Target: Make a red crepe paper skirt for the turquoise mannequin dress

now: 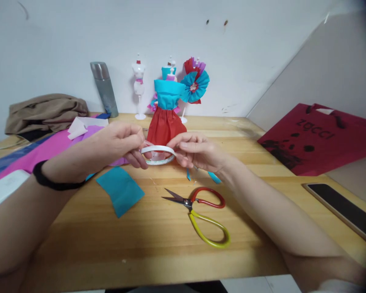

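A narrow white tape roll (157,149) is held up over the table between both hands. My left hand (126,140) is closed on its left side, a black band round the wrist. My right hand (198,150) pinches the roll's right edge, where the tape's end seems to be; the fingertips partly hide it. Just behind stands a small dress form in a teal top and red skirt (166,126). Nearer to me lie scissors (187,202) with one red and one yellow handle, blades apart. A teal fabric piece (120,190) lies flat below my left hand.
Along the wall stand a grey flask (105,89), a white dress form (138,77) and a form with a teal ruffled flower (195,86). Pink fabric (45,148) and brown cloth (45,112) lie at left. On the right are a red bag (320,138) and a phone (341,207).
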The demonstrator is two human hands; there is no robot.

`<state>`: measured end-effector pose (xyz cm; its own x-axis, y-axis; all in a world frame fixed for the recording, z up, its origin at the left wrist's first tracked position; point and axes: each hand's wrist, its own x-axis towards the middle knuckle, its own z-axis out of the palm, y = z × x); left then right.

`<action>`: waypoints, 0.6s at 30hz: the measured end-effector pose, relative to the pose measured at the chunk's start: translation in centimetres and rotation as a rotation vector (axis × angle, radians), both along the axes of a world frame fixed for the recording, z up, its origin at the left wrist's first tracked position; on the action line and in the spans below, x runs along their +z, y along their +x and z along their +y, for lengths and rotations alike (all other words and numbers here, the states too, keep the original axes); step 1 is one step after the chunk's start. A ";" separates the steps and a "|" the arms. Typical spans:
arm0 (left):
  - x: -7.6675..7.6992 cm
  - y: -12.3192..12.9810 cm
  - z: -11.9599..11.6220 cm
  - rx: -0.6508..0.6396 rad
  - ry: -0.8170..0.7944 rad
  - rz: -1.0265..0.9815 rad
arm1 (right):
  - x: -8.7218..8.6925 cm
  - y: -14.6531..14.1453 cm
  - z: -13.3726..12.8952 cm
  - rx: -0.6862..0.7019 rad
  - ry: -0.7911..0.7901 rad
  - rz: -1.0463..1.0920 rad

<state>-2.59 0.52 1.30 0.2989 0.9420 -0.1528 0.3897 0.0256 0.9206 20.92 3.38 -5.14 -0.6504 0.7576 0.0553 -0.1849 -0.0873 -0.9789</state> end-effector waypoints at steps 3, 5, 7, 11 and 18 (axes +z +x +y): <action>0.1 -0.1 -0.3 -0.018 0.009 0.039 | 0.1 -0.1 -0.1 0.031 0.018 -0.019; 0.2 0.2 -0.7 -0.032 0.020 0.059 | 0.2 -0.2 -0.3 0.052 0.044 -0.055; 0.4 0.6 -1.1 -0.055 0.026 0.090 | 0.5 -0.1 -0.5 0.082 0.071 -0.120; 1.4 0.0 -1.6 -0.046 0.125 0.254 | 1.4 0.4 -1.0 0.134 0.135 -0.391; 1.7 -1.7 -1.1 -0.043 0.127 0.183 | 3.6 1.4 -2.1 0.174 0.318 -0.851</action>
